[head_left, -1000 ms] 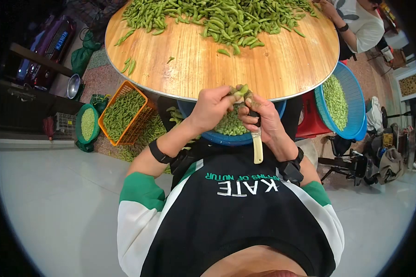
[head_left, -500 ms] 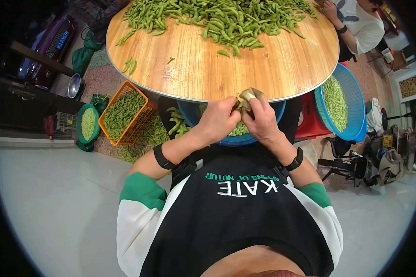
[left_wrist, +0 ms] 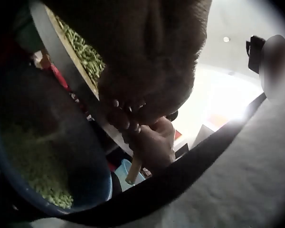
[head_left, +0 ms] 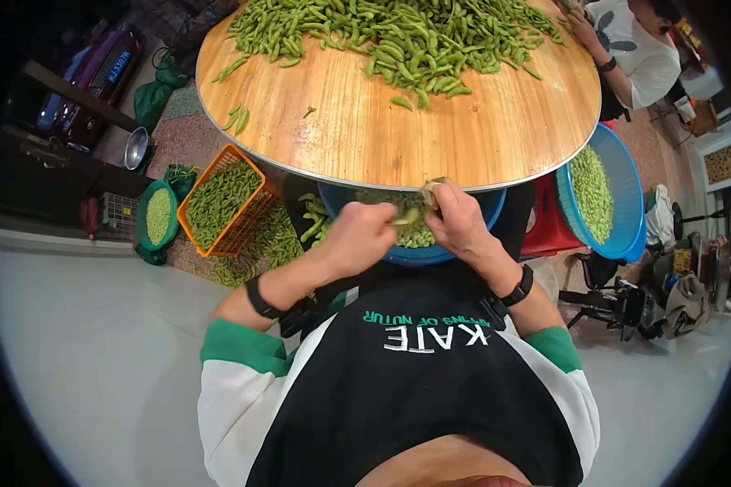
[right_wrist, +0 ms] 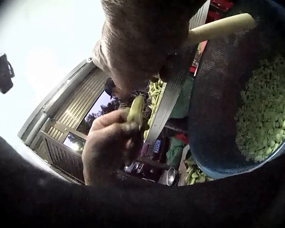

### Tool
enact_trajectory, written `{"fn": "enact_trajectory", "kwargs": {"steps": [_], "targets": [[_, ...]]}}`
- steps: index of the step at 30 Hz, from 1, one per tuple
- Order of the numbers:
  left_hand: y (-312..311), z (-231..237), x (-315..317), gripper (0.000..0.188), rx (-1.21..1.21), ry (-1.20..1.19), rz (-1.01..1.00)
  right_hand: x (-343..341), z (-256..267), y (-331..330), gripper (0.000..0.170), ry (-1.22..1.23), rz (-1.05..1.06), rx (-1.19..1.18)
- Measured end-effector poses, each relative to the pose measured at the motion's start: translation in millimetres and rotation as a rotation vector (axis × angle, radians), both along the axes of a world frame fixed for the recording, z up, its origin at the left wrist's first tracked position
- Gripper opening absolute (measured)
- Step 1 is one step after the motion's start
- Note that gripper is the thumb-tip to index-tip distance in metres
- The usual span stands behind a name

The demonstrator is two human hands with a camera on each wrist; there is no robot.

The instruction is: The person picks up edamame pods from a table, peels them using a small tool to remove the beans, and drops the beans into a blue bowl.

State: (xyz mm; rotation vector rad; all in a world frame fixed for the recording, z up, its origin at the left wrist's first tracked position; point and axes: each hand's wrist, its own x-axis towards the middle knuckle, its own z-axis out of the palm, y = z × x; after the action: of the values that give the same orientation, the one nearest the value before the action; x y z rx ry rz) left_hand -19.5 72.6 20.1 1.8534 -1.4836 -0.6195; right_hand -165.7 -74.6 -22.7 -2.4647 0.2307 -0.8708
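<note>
In the head view my left hand [head_left: 359,240], blurred, is at the near edge of the round wooden table [head_left: 341,138]. Its finger and thumb pinch a green pod [right_wrist: 136,110], seen clearly in the right wrist view. My right hand [head_left: 461,222] is curled round a tool whose pale handle [right_wrist: 224,27] sticks out behind it; the tool's working end is hidden. Both hands are close together above a blue basin [head_left: 492,209] holding shelled green beans [head_left: 414,235]. In the left wrist view my left hand [left_wrist: 149,61] is dark and near the lens.
Unshelled pods [head_left: 414,49] are heaped on the table's far side. An orange crate [head_left: 256,213] of pods and a green basin [head_left: 173,223] stand left. At right are a blue basket [head_left: 629,195] of beans and a red stool [head_left: 544,223]. Another person [head_left: 642,57] sits at the far right.
The hands met at the table edge, then my left hand moved back toward my body and slightly left. My right hand turned over, and the pale handle no longer shows in the head view.
</note>
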Motion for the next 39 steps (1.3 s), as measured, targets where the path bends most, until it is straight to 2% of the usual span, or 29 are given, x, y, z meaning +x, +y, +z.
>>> {"fn": "enact_trajectory", "kwargs": {"steps": [1, 3, 4, 5, 6, 8, 10, 12, 14, 16, 18, 20, 22, 24, 25, 27, 28, 29, 30, 31, 32, 34, 35, 37, 39], "targets": [[12.9, 7.9, 7.9, 0.012, 0.033, -0.064, 0.028, -3.5, 3.8, 0.0, 0.029, 0.009, 0.007, -0.014], [37.8, 1.8, 39.1, 0.009, -0.012, -0.358, 0.068, -11.9, -0.3, -4.8, 0.033, 0.017, 0.043, -0.034], [48.6, 9.5, 52.6, 0.012, 0.145, -0.563, 0.077, -13.7, 2.2, -6.5, 0.033, 0.012, 0.035, -0.036], [57.4, 9.5, 65.9, 0.018, 0.195, -0.731, 0.108, -15.6, 6.2, -6.2, 0.033, 0.02, 0.055, -0.051], [58.6, 16.0, 67.2, 0.021, 0.118, -0.855, 0.172, -17.2, 7.5, -4.0, 0.033, 0.031, 0.078, -0.059], [39.7, 26.0, 71.2, 0.019, -0.073, -0.726, 0.167, -16.3, 5.5, -1.4, 0.033, 0.007, 0.066, -0.029], [5.4, 25.3, 73.7, 0.014, -0.183, -0.507, 0.095, -14.4, 2.7, 0.3, 0.033, -0.013, 0.05, -0.001], [-40.5, 15.6, 73.9, 0.014, -0.255, -0.418, 0.061, -15.1, -0.9, -0.7, 0.033, -0.011, 0.033, 0.027], [-90.3, 7.3, 77.3, 0.025, -0.138, -0.448, 0.074, -16.5, -1.5, -2.3, 0.032, -0.009, 0.04, 0.022], [-130.5, 10.8, 76.6, 0.031, 0.102, -0.495, 0.147, -18.5, -1.0, -3.2, 0.031, -0.011, 0.056, 0.024], [-153.6, 6.4, 76.6, 0.031, 0.146, -0.504, 0.19, -20.2, -0.8, -2.7, 0.024, -0.013, 0.036, 0.091], [-163.2, -1.2, 75.9, 0.031, 0.186, -0.525, 0.223, -22.2, -2.0, -2.0, 0.025, 0.002, 0.023, 0.138], [-167.1, -10.4, 75.4, 0.026, 0.072, -0.426, 0.309, -21.1, 2.8, -1.3, 0.027, 0.015, 0.007, 0.19], [-169.3, -22.4, 76.4, 0.024, -0.012, -0.437, 0.314, -19.9, 11.4, 1.4, 0.028, 0.031, 0.044, 0.406], [-170.5, -26.7, 77.3, 0.023, -0.1, -0.442, 0.326, -19.1, 12.1, 1.4, 0.028, 0.03, 0.041, 0.407], [-165.6, -28.3, 79.4, 0.02, -0.129, -0.426, 0.272, -16.6, 14.1, -1.5, 0.033, -0.052, 0.09, 0.728], [-160.9, -26.6, 78.1, 0.017, -0.156, -0.406, 0.22, -17.0, 17.4, -4.9, 0.033, -0.054, 0.085, 0.726], [-154.7, -25.6, 76.9, 0.017, -0.157, -0.405, 0.212, -18.1, 21.7, -8.7, 0.033, -0.037, 0.06, 0.935], [-143.7, -21.0, 73.5, 0.017, -0.102, -0.122, 0.157, -18.5, 23.1, -10.8, 0.034, -0.021, 0.034, 1.148], [-132.3, -16.6, 67.4, 0.016, -0.044, 0.161, 0.104, -16.6, 21.2, -12.4, 0.034, -0.055, 0.045, 1.207], [-120.9, -12.2, 58.5, 0.016, -0.041, 0.162, 0.104, -15.0, 20.4, -12.4, 0.034, -0.054, 0.044, 1.21], [-99.4, -3.9, 40.1, 0.008, -0.007, 0.715, 0.044, -11.0, 19.7, -11.8, 0.035, -0.146, 0.148, 1.428], [-91.8, -2.2, 32.4, 0.008, -0.006, 0.718, 0.046, -10.0, 19.3, -10.8, 0.035, -0.143, 0.148, 1.43], [-81.7, -2.0, 21.9, 0.002, -0.055, 0.972, 0.01, -8.4, 18.4, -8.8, 0.033, -0.125, 0.252, 1.52], [-77.4, -7.1, 22.7, 0.005, -0.043, 0.991, 0.005, -8.4, 18.9, -5.7, 0.031, -0.133, 0.265, 1.523]]}}
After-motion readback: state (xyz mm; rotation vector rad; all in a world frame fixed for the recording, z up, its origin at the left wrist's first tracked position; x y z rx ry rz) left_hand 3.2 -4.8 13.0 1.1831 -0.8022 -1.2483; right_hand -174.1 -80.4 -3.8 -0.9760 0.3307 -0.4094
